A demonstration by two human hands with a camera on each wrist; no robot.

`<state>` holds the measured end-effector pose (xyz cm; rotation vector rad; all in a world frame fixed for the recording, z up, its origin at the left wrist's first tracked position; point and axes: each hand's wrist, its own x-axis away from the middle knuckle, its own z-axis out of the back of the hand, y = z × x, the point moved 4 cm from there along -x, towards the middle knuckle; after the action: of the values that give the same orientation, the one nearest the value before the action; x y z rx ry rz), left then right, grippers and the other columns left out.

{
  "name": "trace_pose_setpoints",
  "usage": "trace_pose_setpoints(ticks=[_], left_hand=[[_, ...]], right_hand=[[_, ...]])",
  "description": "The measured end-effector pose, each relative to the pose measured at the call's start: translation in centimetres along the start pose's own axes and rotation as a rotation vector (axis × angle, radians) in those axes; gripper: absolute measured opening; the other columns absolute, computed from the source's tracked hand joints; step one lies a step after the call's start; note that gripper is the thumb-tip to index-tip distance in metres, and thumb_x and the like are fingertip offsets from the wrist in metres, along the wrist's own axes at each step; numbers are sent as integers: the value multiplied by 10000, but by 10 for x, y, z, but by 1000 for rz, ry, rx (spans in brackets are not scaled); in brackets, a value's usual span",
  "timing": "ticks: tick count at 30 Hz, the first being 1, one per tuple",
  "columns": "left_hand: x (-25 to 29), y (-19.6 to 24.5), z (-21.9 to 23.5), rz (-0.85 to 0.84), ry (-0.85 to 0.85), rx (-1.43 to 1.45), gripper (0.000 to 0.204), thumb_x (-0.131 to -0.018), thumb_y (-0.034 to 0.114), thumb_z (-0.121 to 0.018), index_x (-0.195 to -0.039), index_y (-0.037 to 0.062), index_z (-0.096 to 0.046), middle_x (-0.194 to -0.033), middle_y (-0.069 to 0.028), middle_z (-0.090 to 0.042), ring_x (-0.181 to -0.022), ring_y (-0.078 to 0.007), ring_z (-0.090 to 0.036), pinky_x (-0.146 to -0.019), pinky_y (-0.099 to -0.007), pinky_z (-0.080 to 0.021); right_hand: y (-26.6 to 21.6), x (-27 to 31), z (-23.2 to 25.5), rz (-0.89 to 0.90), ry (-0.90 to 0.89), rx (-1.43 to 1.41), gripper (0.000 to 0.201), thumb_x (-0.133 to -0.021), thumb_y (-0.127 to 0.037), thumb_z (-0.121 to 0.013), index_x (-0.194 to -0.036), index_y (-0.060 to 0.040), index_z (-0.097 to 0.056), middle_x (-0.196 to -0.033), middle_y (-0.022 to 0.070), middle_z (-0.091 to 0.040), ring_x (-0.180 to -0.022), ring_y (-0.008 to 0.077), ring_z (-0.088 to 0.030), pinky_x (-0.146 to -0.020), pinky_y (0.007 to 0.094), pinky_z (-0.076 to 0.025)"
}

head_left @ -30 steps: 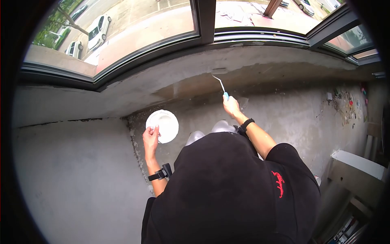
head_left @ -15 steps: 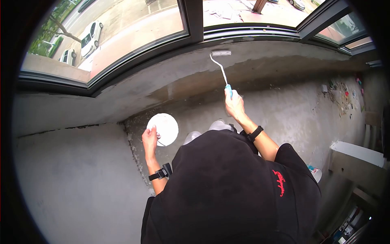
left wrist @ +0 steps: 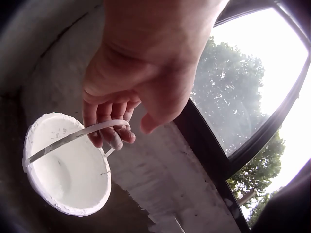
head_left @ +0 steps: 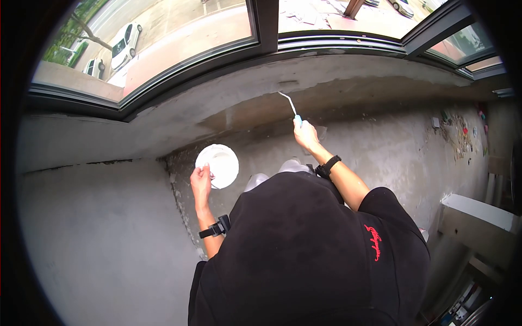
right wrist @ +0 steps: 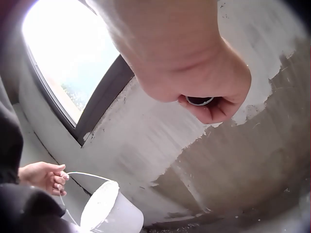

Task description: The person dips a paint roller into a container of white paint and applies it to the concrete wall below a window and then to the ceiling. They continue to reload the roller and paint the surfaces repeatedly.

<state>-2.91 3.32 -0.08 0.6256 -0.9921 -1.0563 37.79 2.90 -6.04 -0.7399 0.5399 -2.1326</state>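
My left hand [head_left: 201,186] holds a white bucket [head_left: 227,165] by its thin handle, the fingers curled round the strip in the left wrist view. White paint coats the bucket's inner wall [left wrist: 73,170], and its mouth tilts toward that camera. My right hand [head_left: 307,136] grips the blue handle [head_left: 298,120] of a paint roller, whose white bent rod [head_left: 289,101] reaches up to the wall [head_left: 244,89] below the window. The roller's sleeve blends into the wall in the head view. In the right wrist view, the handle's round end [right wrist: 199,101] shows inside my curled fingers.
A dark window frame [head_left: 266,49] runs above the wall. Paler coating covers the wall's upper part, with a ragged edge over a darker brown band [head_left: 348,92]. Debris [head_left: 459,136] lies on the floor at right, near a white-topped ledge [head_left: 478,212].
The roller went up the wall toward the window frame, then came back down, ending slightly left of where it was. My left hand and the bucket stay nearly in place.
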Motion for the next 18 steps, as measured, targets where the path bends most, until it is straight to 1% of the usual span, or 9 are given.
trace_pose_setpoints(ticks=[2,6,8,11,14,15,18], left_hand=[[5,3,1,-5,11,0,346,-918,286,-588,-826,-48,-579,-610,-56,-607,-582,-94,-560,-577,-256,-447],[7,10,1,-10,25,13,346,-922,284,-583,-825,-48,-578,-606,-50,-596,-579,-89,-554,-570,-256,-448],[7,11,0,-11,36,15,346,-923,284,-581,-825,-48,-579,-604,-48,-592,-578,-88,-553,-570,-256,-450],[5,10,0,-16,9,56,347,-923,285,-580,-826,-48,-580,-604,-48,-589,-575,-88,-552,-568,-257,-454],[1,10,-7,-3,2,2,345,-922,284,-582,-824,-47,-581,-604,-49,-591,-572,-88,-553,-565,-256,-454],[0,10,-8,-2,-2,-7,345,-922,282,-582,-821,-48,-580,-604,-49,-592,-571,-88,-554,-563,-256,-454],[-2,11,-7,-20,-11,2,344,-922,278,-581,-808,-46,-576,-604,-50,-594,-568,-89,-555,-562,-255,-452]], right_hand=[[-3,-6,-9,17,-30,27,568,-931,-438,-393,-875,77,-624,-866,310,-629,-878,448,-620,-795,500,-478],[-8,-13,-28,-36,-92,34,571,-928,-442,-394,-908,72,-643,-896,306,-631,-916,439,-616,-818,487,-477],[-4,-16,-33,-54,-114,64,559,-924,-445,-401,-952,52,-654,-931,293,-635,-951,429,-611,-842,475,-472],[-4,-24,-37,-46,-167,74,530,-922,-440,-418,-969,29,-660,-959,272,-641,-974,413,-608,-853,460,-471],[0,-37,-39,-76,-164,93,498,-920,-429,-436,-985,10,-662,-985,251,-646,-987,400,-607,-848,451,-474],[3,-42,-42,-85,-200,115,484,-920,-421,-443,-996,5,-660,-1004,246,-644,-1001,394,-603,-847,445,-473],[-6,-36,-39,-105,-204,104,492,-918,-424,-444,-990,15,-656,-997,256,-641,-998,400,-602,-846,449,-471]])
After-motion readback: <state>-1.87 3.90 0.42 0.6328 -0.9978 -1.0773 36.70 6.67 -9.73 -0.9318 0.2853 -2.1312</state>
